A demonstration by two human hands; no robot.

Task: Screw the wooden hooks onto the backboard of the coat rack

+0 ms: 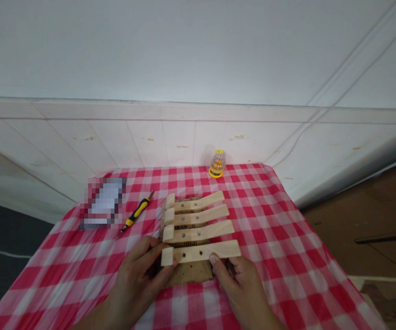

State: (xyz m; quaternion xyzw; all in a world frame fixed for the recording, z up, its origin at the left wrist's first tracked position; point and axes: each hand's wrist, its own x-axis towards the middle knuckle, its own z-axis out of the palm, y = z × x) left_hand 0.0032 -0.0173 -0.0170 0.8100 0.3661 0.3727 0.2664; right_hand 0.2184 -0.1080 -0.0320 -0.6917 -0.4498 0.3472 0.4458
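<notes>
Several pale wooden strips lie side by side across a worn brown board (187,273), each with a raised block at its left end. The nearest wooden strip (191,254) has two dark holes; the other strips (203,230) show screw heads. My left hand (142,270) is closed on the left end of the nearest strip, thumb in front and fingers behind. On its right part, my right hand (237,277) grips the same strip, with the thumb against the front edge and the fingers partly hidden underneath.
Left of the board lies a yellow and black screwdriver (137,212). Farther left is a pixelated flat device (106,201). A clear bit holder with yellow ends (217,163) stands at the back, near the white wall (170,142). A red and white checked cloth (270,220) covers the table.
</notes>
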